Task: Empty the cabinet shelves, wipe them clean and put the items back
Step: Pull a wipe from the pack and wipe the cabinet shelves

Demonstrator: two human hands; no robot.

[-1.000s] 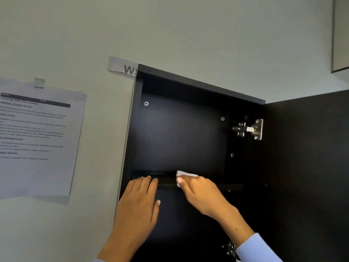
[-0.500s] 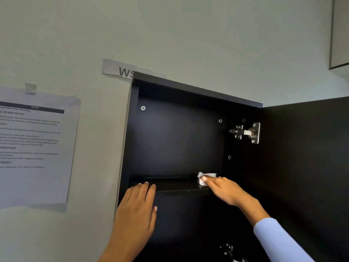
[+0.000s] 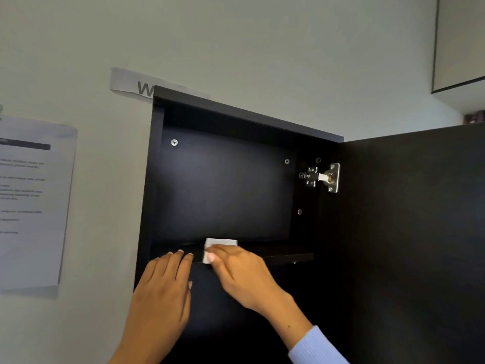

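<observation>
While the right hand (image 3: 237, 274) presses a white cloth (image 3: 220, 245) under curled fingers onto the shelf (image 3: 283, 254), the left hand (image 3: 164, 290), just beside, rests flat-fingered, holding nothing.

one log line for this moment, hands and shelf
step: wiping shelf | right hand: presses white cloth on shelf | left hand: fingers flat on shelf front edge | door: open | upper compartment: no items seen
</observation>
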